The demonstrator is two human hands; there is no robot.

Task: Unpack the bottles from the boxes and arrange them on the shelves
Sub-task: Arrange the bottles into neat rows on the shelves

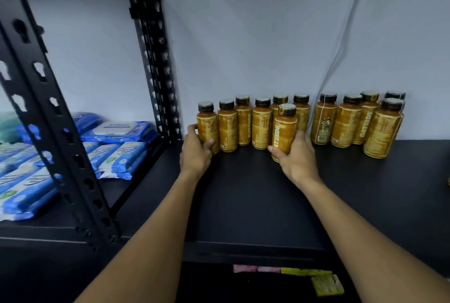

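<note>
L hand & R hand both bare; forearms bare too, uncovered as far as visible.

Amber bottles with black caps stand upright in two clusters along the back edge of the black shelf. The left hand grips the leftmost bottle near the back left corner. The right hand grips the front bottle, just ahead of the row.
</note>
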